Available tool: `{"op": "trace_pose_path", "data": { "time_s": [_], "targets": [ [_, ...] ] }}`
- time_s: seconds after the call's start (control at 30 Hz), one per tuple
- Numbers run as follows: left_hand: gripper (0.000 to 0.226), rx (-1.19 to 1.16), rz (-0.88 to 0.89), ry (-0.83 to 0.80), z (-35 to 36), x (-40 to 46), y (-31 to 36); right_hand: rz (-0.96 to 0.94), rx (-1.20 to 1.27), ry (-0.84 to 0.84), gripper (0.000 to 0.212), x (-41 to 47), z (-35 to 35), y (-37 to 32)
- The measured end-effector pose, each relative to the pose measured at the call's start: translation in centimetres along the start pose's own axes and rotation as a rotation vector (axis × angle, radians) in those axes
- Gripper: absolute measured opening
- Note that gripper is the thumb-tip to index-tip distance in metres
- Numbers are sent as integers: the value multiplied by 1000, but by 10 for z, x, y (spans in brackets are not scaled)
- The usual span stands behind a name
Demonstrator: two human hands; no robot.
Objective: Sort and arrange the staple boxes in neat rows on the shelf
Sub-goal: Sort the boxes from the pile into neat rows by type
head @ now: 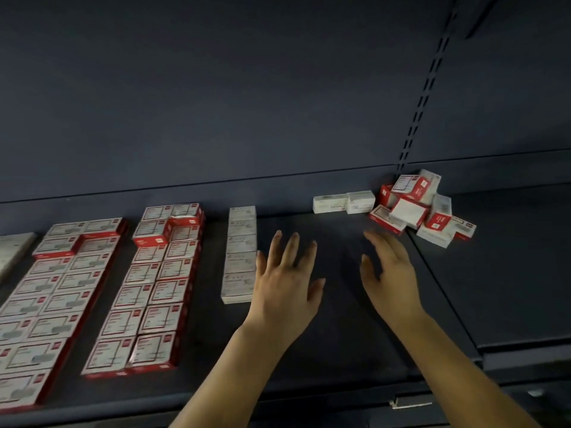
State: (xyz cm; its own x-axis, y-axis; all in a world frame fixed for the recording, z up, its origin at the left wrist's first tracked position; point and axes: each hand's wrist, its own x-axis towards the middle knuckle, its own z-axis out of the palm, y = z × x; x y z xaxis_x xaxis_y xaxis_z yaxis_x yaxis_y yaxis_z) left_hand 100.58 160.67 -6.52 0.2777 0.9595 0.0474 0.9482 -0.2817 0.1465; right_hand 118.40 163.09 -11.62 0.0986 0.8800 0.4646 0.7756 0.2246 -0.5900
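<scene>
Box pile (pixel 421 208) rear right; white row (pixel 240 254) beside left hand (pixel 285 284).

Just one view here, a head cam worn by the person, wide-angle, so the shelf (pixel 340 304) edges bowed a bit. It looked forward and down onto the shelf from the front, close in, with both forearms coming up from the bottom edge. The left hand (pixel 285 282) and right hand (pixel 391 273) sat near the middle of the frame. The back panel (pixel 247 88) filled the top half. Box rows (pixel 148 288) ran off the left edge, a loose pile (pixel 420 208) sat far right. No second view to compare.
</scene>
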Motion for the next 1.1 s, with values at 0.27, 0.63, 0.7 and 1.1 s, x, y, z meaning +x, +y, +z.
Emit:
{"op": "trace_pose_path", "data": {
  "time_s": [0.27, 0.63, 0.7, 1.1],
  "targets": [
    [59, -6, -82, -29, 2, 27, 11, -94, -285, -186, 49, 102, 8, 20],
    [59, -39, -111, -38, 12, 36, 18, -146, -644, -420, 42, 141, 21, 37],
    [58, -63, -107, -33, 14, 33, 17, -159, -648, -402, 42, 139, 22, 39],
    [55, -81, -98, -7, 14, 17, 14, -176, -591, -385, 42, 134, 16, 43]
  ]
}}
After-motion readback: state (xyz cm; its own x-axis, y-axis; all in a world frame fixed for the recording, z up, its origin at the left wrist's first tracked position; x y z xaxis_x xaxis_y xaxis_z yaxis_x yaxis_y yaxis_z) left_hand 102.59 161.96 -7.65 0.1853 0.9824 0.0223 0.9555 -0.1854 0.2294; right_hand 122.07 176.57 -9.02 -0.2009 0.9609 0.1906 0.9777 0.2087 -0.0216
